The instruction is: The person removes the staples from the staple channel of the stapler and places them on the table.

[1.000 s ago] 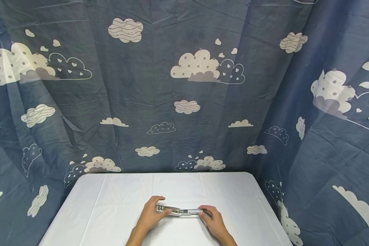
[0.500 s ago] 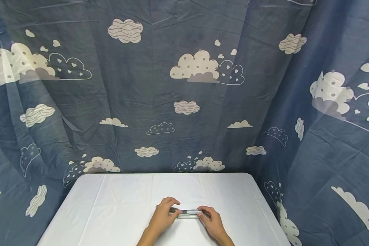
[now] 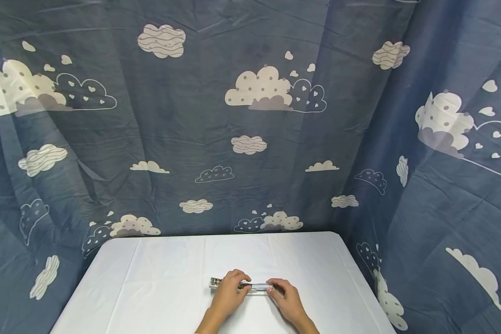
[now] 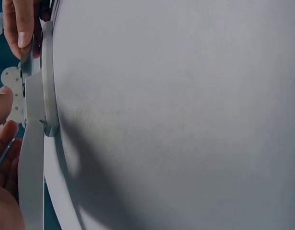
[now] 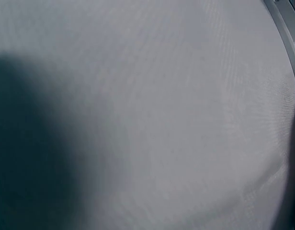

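A light grey stapler (image 3: 256,292) lies opened out over the white table, its top arm (image 4: 31,177) swung away to the left of the base. My left hand (image 3: 229,293) is bent over its middle, thumb and forefinger tips close to each other at the metal magazine. In the left wrist view the left fingers (image 4: 4,146) show behind the opened arm. My right hand (image 3: 288,299) pinches the stapler's right end between thumb and fingers. The right wrist view catches only an edge of the stapler (image 5: 284,36), with that hand hidden.
The white table (image 3: 158,269) has rounded far corners and a smooth cloth top. A dark blue curtain (image 3: 183,139) with pale clouds hangs behind it and along both sides. A blurred dark shape (image 5: 28,143) covers the left of the right wrist view.
My left hand has moved right, from the opened arm to the stapler's middle, baring the arm's left end again. The right hand stays at its end. The head view has shifted slightly.
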Tool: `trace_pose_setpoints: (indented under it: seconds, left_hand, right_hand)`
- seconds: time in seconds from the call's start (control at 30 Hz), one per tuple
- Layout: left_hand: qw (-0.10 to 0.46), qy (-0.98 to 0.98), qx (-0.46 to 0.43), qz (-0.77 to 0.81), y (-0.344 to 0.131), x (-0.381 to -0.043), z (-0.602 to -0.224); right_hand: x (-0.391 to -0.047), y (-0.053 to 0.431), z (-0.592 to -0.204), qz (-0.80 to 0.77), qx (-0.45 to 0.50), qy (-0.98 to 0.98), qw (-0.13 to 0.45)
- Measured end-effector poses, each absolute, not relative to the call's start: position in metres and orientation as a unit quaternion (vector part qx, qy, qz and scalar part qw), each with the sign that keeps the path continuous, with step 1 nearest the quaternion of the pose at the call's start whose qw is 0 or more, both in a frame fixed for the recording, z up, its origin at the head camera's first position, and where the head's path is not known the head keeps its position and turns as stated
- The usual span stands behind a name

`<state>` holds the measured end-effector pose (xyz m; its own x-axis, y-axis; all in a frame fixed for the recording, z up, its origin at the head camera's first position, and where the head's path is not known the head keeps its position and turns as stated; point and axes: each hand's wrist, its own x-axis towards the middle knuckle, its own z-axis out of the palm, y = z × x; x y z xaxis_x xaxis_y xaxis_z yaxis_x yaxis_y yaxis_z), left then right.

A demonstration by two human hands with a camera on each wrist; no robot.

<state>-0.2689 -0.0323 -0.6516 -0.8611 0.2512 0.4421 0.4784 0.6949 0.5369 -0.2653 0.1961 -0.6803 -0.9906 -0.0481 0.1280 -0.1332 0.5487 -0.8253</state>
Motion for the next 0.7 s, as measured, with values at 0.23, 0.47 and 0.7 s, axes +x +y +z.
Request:
trace_pose_setpoints:
  seconds: [0.23, 0.47, 0.7]
  left_hand:
    - [0.154, -0.922, -0.181, -0.306, -0.0279, -0.268, -0.6534]
    - [0.156, -0.928, -0.167, -0.294, -0.025, -0.2657, -0.6534]
    - [0.167, -0.926, -0.176, -0.289, -0.0235, -0.2603, -0.6543]
  right_hand:
    - [-0.2651, 0.1948, -0.6816, 0.467, 0.064, -0.88, 0.06]
    - [-0.2655, 0.194, -0.6807, 0.467, 0.067, -0.879, 0.068]
    - [-0.2641, 0.1941, -0.6801, 0.465, 0.063, -0.88, 0.072]
